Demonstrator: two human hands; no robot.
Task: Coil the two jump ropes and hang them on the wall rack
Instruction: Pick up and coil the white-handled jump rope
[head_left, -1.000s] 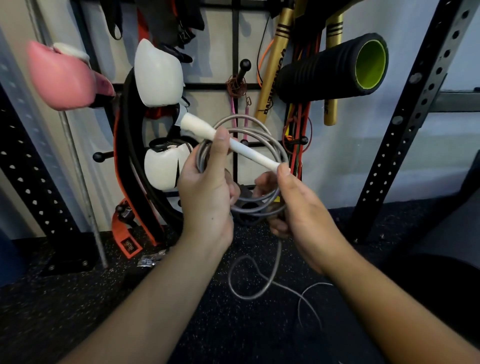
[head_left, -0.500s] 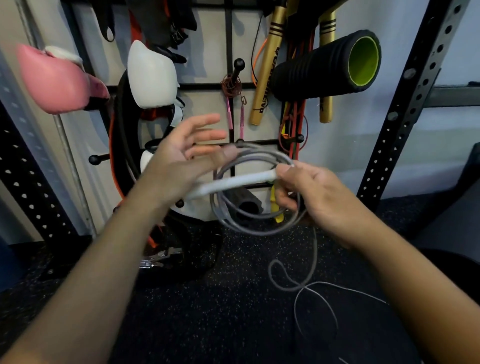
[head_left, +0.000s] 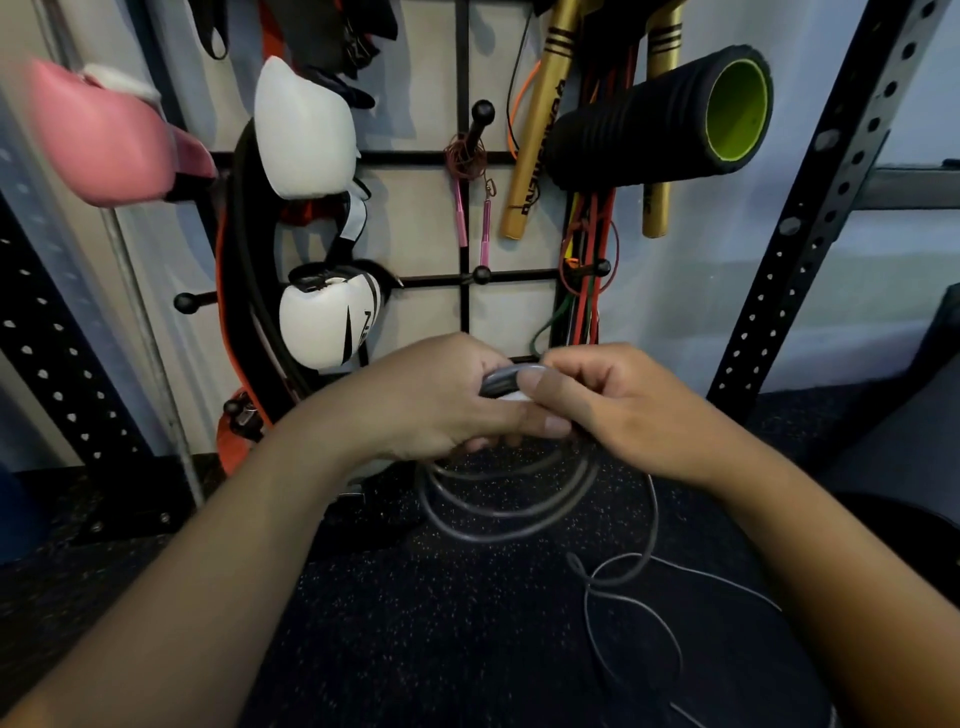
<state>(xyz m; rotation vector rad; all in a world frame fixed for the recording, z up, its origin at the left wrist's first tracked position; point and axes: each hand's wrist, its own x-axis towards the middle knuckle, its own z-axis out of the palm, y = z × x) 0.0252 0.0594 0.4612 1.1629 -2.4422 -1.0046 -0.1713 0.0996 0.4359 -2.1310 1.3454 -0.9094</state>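
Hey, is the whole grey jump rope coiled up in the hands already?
No, the left hand and right hand hold several loops of the grey jump rope, but a loose length trails on the black speckled floor.

Below the left hand (head_left: 436, 400), the grey jump rope (head_left: 498, 514) looks smooth, slightly glossy plastic; the floor (head_left: 415, 623) beneath is matt, speckled rubber. Above it, white boxing gloves (head_left: 306, 130) look smooth.

Only blurred, unreadable black lettering along the gold stick (head_left: 535, 150) on the wall rack (head_left: 464, 218)
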